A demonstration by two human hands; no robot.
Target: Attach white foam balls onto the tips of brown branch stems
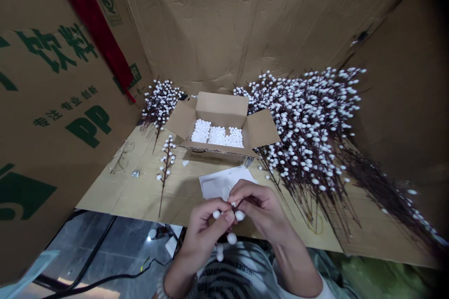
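Close to my body, my left hand (210,226) pinches an artificial berry branch, its white berries (231,238) showing around and below the fingers. Most of its stem is hidden by the hands. My right hand (259,205) meets the left at the branch, its thumb and fingertips pinched together near a small white berry. Whether that berry is loose or fixed to the branch, I cannot tell. Just beyond the hands lie white paper sheets (224,181). Behind them stands an open cardboard box (220,152) holding many loose white balls (219,135).
A single berry branch (165,168) lies left of the box. A small bunch (159,103) is behind it, and a large heap of berry branches (305,126) spreads at right beside bare brown stems (379,182). Glasses (121,156) rest at left. Cardboard walls (245,23) surround the table.
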